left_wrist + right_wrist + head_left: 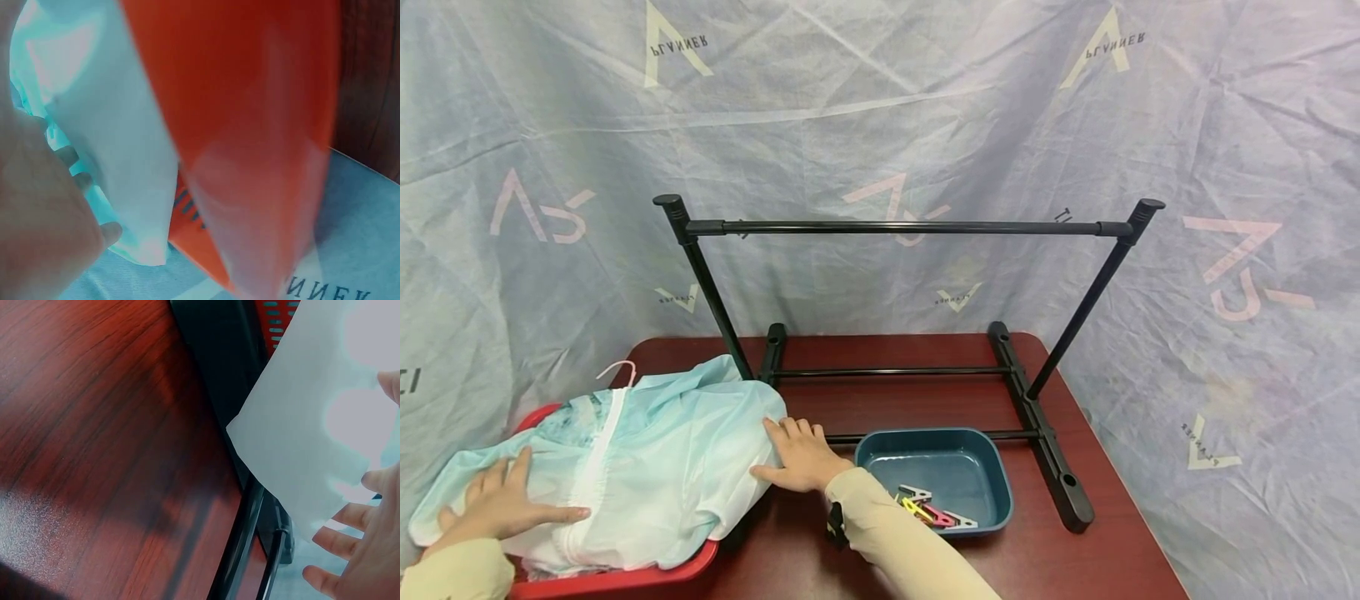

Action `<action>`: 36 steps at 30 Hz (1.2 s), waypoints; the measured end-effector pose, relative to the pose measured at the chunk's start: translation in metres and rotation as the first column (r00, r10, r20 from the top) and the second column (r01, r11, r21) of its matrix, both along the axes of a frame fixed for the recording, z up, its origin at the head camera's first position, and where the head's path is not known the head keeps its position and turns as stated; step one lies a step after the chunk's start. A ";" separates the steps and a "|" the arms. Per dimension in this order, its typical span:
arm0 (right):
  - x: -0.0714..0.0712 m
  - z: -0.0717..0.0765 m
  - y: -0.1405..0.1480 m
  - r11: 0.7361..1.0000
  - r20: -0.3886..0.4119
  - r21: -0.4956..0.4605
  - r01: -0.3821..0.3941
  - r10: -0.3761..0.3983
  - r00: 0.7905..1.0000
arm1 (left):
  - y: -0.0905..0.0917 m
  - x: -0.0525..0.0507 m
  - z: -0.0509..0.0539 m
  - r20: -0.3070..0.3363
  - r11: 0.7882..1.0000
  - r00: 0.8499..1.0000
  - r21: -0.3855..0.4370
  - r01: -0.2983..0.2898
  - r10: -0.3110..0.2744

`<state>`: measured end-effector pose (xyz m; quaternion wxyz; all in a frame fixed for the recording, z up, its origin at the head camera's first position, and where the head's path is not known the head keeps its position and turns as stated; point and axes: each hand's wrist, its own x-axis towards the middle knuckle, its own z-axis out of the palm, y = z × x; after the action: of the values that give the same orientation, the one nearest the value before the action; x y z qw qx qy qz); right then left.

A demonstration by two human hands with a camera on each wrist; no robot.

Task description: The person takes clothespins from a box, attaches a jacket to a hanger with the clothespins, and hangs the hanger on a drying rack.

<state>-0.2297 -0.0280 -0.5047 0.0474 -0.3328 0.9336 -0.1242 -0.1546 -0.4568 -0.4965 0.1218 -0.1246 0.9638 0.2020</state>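
Observation:
A pale blue and white jacket [670, 450] with a white front strip lies spread over a red basket [692, 564]. The pink hook of a hanger [631, 367] sticks out at its collar. My left hand [497, 504] rests on the jacket's left part, fingers spread. At the opposite edge, my right hand [801, 454] touches the cloth with extended fingers. In the right wrist view, those fingertips lie along the border of the white cloth [294, 444]. The left wrist view shows the basket's smooth wall [250, 112] beside the draped fabric [119, 125].
A black rack [895, 227] with a high crossbar stands on the dark red table [880, 400]; its right foot [1060, 483] reaches forward. In front sits a blue tray [996, 467] holding several coloured clips [928, 512]. Printed grey cloth [880, 108] hangs behind.

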 end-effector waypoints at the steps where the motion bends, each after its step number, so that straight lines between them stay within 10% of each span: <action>1: 0.000 0.000 0.000 1.000 0.000 -0.001 0.001 -0.001 1.000 | -0.001 0.000 0.000 0.002 1.000 1.000 -0.005 0.002 -0.002; 36: -0.002 -0.004 0.004 1.000 0.032 -0.020 0.021 -0.020 0.999 | -0.003 0.001 -0.005 -0.169 0.989 0.984 -0.126 -0.074 0.052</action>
<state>-0.2319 -0.0241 -0.5085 0.0577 -0.3217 0.9347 -0.1394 -0.1538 -0.4595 -0.5020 0.0267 -0.1457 0.9773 0.1512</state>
